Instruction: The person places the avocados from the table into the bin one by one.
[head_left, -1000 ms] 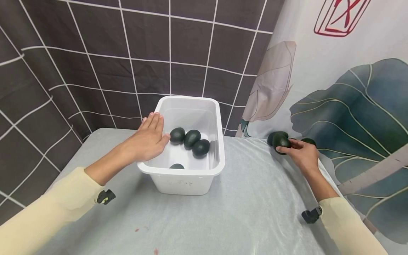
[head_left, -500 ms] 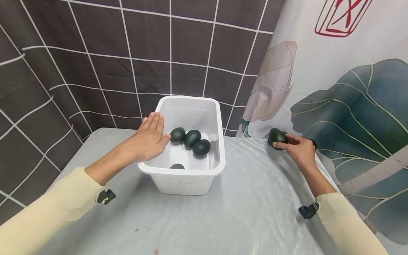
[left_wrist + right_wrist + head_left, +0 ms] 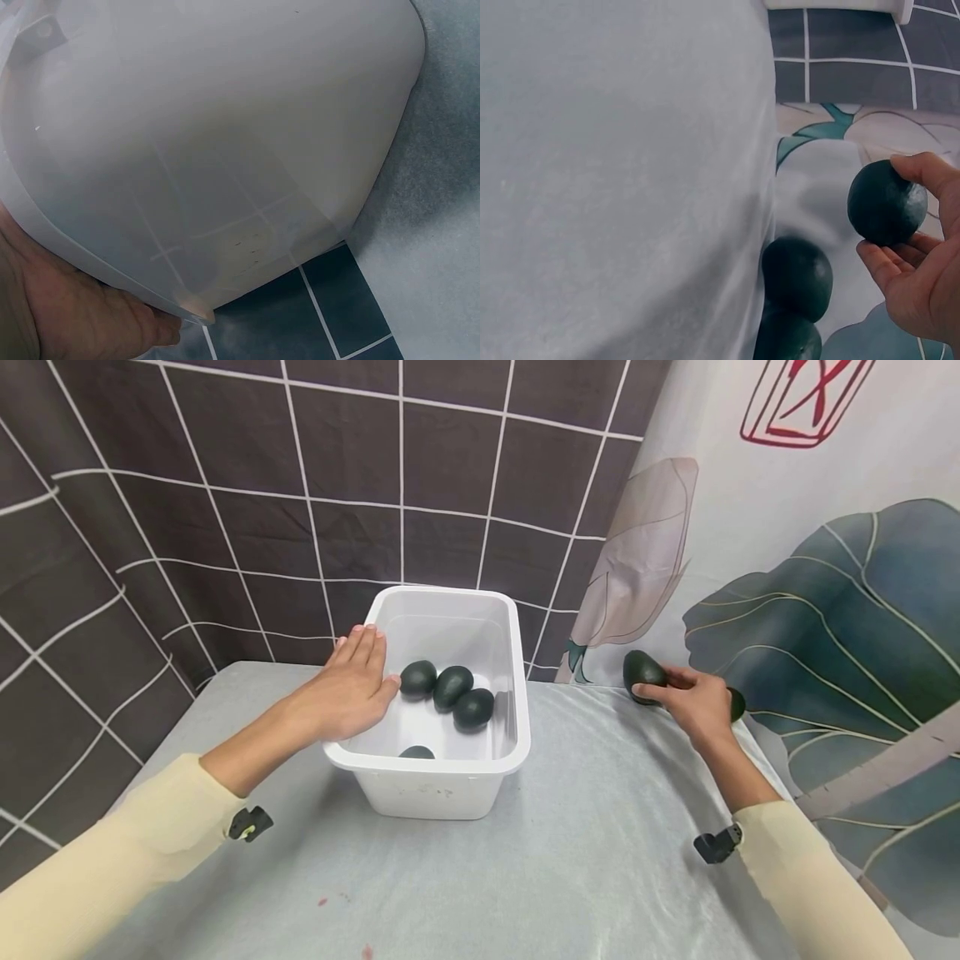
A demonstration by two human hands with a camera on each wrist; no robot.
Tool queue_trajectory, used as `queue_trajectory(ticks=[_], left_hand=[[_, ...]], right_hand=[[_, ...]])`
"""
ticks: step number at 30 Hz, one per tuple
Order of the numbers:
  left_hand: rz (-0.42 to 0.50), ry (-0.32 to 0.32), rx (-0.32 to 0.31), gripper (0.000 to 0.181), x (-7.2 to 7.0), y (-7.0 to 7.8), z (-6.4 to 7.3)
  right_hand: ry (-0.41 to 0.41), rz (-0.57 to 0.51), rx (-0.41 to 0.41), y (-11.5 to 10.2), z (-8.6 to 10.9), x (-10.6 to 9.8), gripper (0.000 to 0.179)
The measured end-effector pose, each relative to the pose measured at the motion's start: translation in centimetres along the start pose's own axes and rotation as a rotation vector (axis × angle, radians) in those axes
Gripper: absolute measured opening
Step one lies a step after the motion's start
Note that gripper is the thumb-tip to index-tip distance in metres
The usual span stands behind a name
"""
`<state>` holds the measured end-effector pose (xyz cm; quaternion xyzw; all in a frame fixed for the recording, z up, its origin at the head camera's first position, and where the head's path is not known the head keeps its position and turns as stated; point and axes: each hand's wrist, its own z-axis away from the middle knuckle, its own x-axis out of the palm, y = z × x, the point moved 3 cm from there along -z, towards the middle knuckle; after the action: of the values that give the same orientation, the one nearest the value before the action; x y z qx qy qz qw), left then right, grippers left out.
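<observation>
My right hand [image 3: 693, 702] pinches a dark green avocado [image 3: 643, 673] between thumb and fingers at the table's far right. In the right wrist view this avocado [image 3: 885, 202] is held up, apart from two more avocados [image 3: 798, 277] lower down by the cloth. Partly behind the hand, a dark avocado [image 3: 738, 703] shows in the head view. My left hand [image 3: 347, 689] lies with straight fingers on the left rim of a white plastic tub [image 3: 431, 789]. Inside the tub are several avocados [image 3: 453, 687], one mostly hidden by the front wall.
A pale grey cloth [image 3: 585, 860] covers the table. Behind the tub hangs a dark curtain [image 3: 457, 460] with a white grid. To the right, a white hanging with a printed leaf pattern [image 3: 817, 593] borders the table edge.
My right hand has lifted the avocado and drawn it a little left and back, away from the other avocados. The left hand and the tub have stayed put.
</observation>
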<state>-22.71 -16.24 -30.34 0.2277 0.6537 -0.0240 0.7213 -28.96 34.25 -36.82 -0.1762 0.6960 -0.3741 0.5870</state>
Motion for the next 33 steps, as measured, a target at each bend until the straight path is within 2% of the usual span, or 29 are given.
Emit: queue_trajectory(ticks=[5,22,33], left_hand=[[-0.005,0.002,0.0,0.078,0.0,0.0,0.0],[-0.014,0.003,0.001,0.078,-0.1,0.1,0.1],[-0.023,-0.008,-0.031,0.078,0.0,0.0,-0.1]], right_hand=[[0.0,-0.015,-0.021,-0.6,-0.1,0.2,0.08],[-0.013,-0.048,-0.015,-1.8,-0.1,0.4,0.082],[-0.037,-0.059,-0.018,-2.6,-0.3,0.4,0.083]])
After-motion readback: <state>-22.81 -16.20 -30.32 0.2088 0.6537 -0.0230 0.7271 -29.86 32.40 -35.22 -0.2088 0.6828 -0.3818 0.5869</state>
